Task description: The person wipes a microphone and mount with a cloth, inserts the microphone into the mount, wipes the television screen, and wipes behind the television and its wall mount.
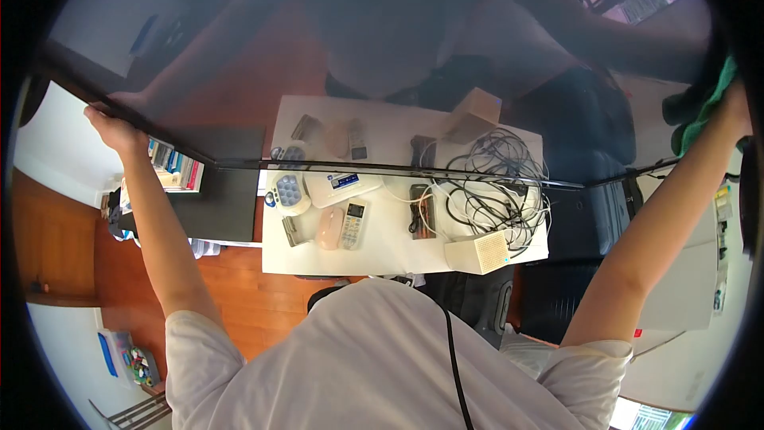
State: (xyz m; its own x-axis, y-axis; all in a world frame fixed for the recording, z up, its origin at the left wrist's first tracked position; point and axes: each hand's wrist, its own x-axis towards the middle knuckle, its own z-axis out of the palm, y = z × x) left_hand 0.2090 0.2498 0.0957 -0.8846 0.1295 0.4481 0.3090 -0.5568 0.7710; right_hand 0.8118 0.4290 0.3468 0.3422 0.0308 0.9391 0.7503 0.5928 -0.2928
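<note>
Room: we note a reddish wood floor (231, 291), and on the left a row of books (181, 169) near a dark cabinet top (219, 215).
Screen: we find a large, glossy dark screen (382, 32) filling the upper view above the table; it mirrors the person's arms and the tabletop.
Left hand: we record the left hand (121, 131) against the screen's left edge, knuckles bent, arm extended; some fingers are hidden, so we cannot tell whether it closes around the frame.
Right hand: we see the right hand (738, 111) at the far right of the screen, touching a green cloth (707, 127); its fingers are largely obscured near the dark rim of view, and we cannot tell how firmly they hold.
Hand spacing: we observe both arms spread wide, hands well apart.
White table: on the white table (382, 251) we list a pale remote (352, 224), a pinkish rounded object (329, 228) just beside it, tangled cables (497, 219) and a cream box (480, 253) with a dotted face.
</note>
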